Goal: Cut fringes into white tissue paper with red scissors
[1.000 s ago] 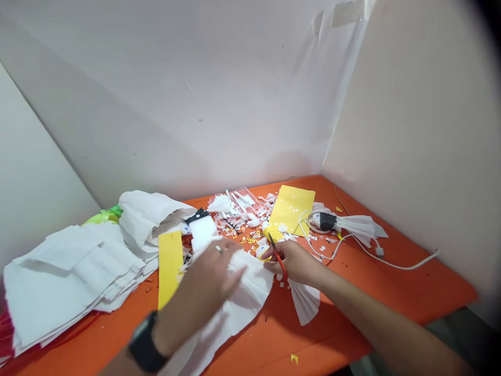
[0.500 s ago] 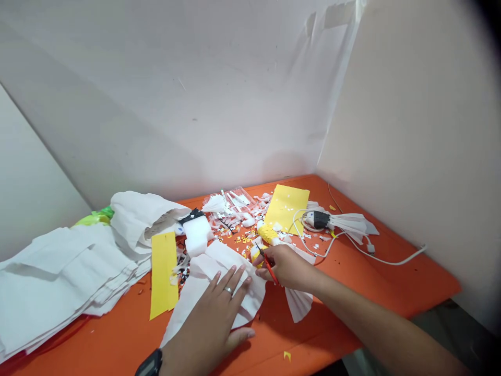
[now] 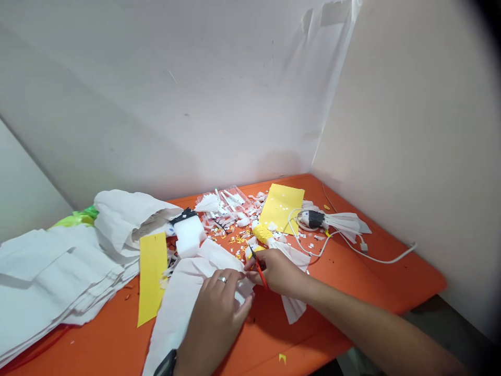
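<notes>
Left hand (image 3: pixel 219 308) with ring pressed flat on a long white paper sheet (image 3: pixel 183 297) lying on the orange table (image 3: pixel 352 282), right hand (image 3: pixel 274 271) closed around red-handled scissors (image 3: pixel 258 266) at the sheet's far edge, pleated paper fan (image 3: pixel 293 308) beside the wrist

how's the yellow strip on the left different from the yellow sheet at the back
The yellow strip is long and narrow; the yellow sheet is a wider rectangle. The strip lies near the front left beside the stack of white paper, its top end by the white foam block; the sheet lies toward the back corner next to the white cable. White scraps dot the sheet; the strip looks bare. Both are flat yellow paper on the orange table.
</notes>
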Demonstrator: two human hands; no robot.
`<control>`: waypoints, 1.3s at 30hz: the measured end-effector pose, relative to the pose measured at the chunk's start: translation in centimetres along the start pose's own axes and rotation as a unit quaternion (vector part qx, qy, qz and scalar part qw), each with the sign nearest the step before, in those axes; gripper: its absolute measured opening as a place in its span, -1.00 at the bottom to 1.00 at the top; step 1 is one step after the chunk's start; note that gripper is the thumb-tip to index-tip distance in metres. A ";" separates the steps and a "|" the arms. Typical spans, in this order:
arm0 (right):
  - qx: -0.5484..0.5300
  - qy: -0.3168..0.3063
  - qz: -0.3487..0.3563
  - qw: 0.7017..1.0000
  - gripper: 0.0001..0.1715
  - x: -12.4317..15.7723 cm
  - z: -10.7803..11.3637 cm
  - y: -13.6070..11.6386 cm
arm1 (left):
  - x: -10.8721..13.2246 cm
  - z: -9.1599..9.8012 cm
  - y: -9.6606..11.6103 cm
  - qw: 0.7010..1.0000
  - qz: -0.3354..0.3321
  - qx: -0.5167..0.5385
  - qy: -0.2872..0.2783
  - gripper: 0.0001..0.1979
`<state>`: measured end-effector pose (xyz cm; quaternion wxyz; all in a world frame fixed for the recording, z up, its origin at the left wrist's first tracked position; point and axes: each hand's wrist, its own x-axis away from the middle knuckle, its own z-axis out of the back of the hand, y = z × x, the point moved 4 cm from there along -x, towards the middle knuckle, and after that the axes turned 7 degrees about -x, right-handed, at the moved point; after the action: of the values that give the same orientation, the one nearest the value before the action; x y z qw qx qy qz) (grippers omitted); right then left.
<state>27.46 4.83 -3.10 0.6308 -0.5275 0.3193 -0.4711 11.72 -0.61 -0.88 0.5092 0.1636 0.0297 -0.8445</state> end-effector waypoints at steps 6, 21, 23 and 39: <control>-0.038 -0.008 -0.009 0.999 -0.73 -0.3 0.2 0.3 | 0.7 -0.2 -0.3 0.999 -0.006 0.031 0.030 -0.83; -0.104 -0.005 -0.049 0.993 -0.60 0.1 0.0 -0.5 | 0.7 1.7 1.8 0.992 -0.015 -0.025 0.120 -0.92; -0.096 -0.003 -0.047 0.994 -0.59 0.2 0.1 -0.7 | 0.8 1.9 1.7 0.992 -0.026 -0.027 0.121 -0.90; -0.075 0.004 -0.075 0.994 -0.62 7.9 3.3 -2.8 | 1.9 1.4 1.7 0.992 -0.111 -0.041 0.044 -0.87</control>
<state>32.48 -1.37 1.13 0.5508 -0.5938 0.3156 -0.4943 12.06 -3.31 0.05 0.4167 0.1754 0.1046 -0.8858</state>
